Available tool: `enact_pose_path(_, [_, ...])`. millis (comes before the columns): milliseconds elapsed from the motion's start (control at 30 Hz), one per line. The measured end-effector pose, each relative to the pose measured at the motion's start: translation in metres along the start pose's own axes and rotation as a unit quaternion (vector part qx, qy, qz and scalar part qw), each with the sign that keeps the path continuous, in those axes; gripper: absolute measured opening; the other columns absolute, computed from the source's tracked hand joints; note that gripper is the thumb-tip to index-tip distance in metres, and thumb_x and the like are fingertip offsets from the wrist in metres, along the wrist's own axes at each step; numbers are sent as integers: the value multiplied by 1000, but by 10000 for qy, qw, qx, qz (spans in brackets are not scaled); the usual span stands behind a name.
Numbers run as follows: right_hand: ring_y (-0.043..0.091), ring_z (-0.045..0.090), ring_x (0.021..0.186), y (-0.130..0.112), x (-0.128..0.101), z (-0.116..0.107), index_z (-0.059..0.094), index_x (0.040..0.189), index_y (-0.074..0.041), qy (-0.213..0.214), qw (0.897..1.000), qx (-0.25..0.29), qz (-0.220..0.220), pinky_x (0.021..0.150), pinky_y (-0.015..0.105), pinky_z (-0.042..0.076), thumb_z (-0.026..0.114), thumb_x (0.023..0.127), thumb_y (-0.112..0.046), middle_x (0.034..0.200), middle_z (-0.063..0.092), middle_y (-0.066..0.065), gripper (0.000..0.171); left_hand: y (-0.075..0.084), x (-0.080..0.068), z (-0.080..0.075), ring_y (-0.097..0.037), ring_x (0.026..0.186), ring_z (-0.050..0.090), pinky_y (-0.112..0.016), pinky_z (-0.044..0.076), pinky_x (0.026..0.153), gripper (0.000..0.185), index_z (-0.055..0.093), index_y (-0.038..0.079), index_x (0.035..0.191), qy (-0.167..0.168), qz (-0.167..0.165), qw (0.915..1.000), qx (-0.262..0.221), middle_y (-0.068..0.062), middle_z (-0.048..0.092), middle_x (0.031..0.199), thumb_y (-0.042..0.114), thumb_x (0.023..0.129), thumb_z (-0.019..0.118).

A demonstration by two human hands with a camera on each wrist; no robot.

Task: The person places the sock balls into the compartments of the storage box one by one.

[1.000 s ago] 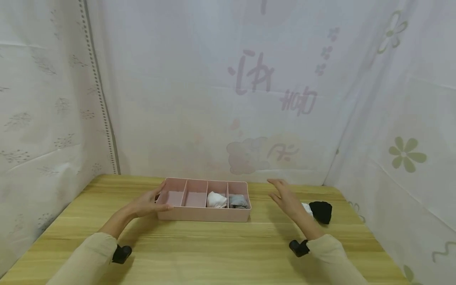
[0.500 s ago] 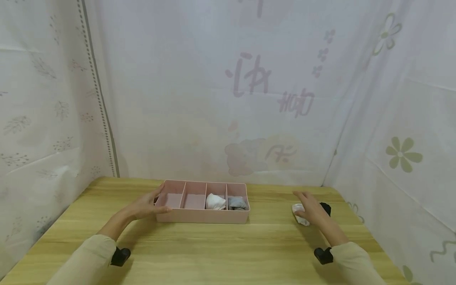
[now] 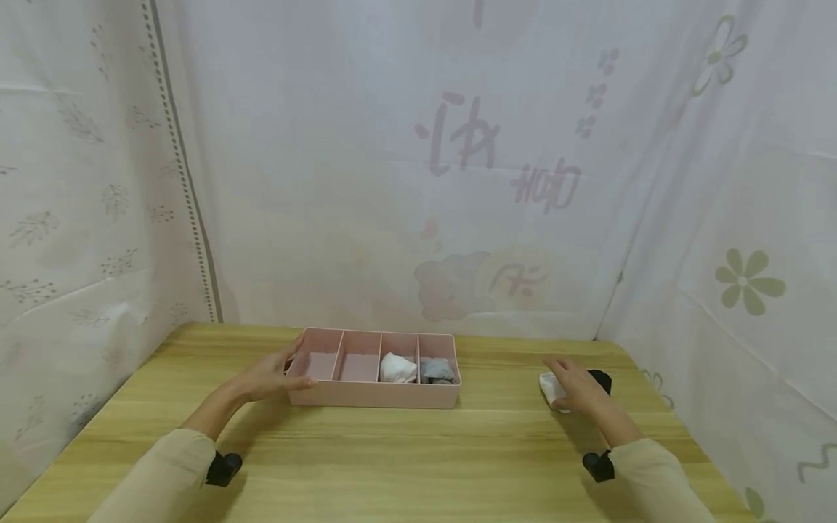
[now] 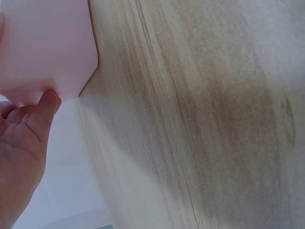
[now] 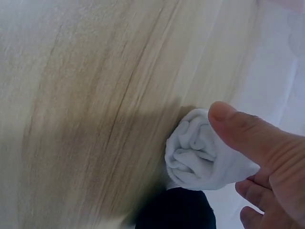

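My left hand (image 3: 268, 374) grips the left end of a pink divided box (image 3: 375, 395), thumb at the front wall and fingers round the far side. In the left wrist view its fingertips press against the box's smooth end wall (image 4: 47, 47). Over on the right, my right hand (image 3: 578, 386) holds a rolled white sock (image 5: 190, 157), thumb on one side and fingers on the other. A black rolled bundle (image 3: 601, 380) lies just beyond, partly hidden by that hand. Inside the box, a white bundle (image 3: 397, 368) fills the third compartment and a grey bundle (image 3: 437, 371) the rightmost.
All of this stands on a wood-grain table (image 3: 392, 457). Patterned white curtains (image 3: 327, 181) close off the back and both sides, right at the table's edges. Both wrists carry black camera mounts, such as the left one (image 3: 224, 468).
My right hand has moved right from beside the box to the white sock and closed round it. The left hand stays on the box, which has not visibly shifted.
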State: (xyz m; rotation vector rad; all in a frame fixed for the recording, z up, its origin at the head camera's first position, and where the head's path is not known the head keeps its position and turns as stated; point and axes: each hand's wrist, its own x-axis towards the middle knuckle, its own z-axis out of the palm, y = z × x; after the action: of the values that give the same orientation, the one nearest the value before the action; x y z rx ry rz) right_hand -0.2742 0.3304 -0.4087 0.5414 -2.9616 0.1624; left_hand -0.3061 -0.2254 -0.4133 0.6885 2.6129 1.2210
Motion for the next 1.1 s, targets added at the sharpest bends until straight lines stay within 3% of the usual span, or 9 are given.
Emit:
enact_pose_path(433, [48, 52, 107, 2, 4, 12, 47, 130, 6, -388, 9984, -402, -96, 87, 54, 46, 83, 65, -4, 124, 51, 29, 75, 0, 0, 1, -54, 132, 23, -63, 30, 101, 101, 0, -2, 149, 34, -56, 10000, 70, -34, 9, 150, 33, 85, 70])
enact_pose_path(633, [45, 54, 105, -1, 7, 14, 53, 123, 4, -518, 9971, -554, -19, 83, 51, 48, 80, 69, -2, 117, 56, 27, 61, 0, 1, 0, -54, 134, 18, -63, 27, 103, 101, -1, -3, 149, 1, 32, 10000, -73, -33, 6, 151, 30, 85, 70])
enact_pose_path(867, [35, 57, 93, -1, 7, 19, 56, 104, -2, -282, 9984, -490, -67, 69, 43, 51, 79, 69, 2, 102, 56, 18, 42, 0, 1, 0, -54, 134, 16, -64, 26, 103, 102, -3, -3, 149, 1, 20, 10000, -82, -32, 4, 152, 30, 85, 70])
enact_pose_path(1100, [37, 58, 96, -8, 5, 16, 58, 108, -1, 118, 9978, -611, -233, 71, 42, 52, 78, 71, 1, 106, 58, 19, 43, 1, 1, 0, -54, 133, 18, -63, 28, 102, 102, -2, -2, 149, -17, -38, 9999, -101, -34, 6, 151, 31, 85, 70])
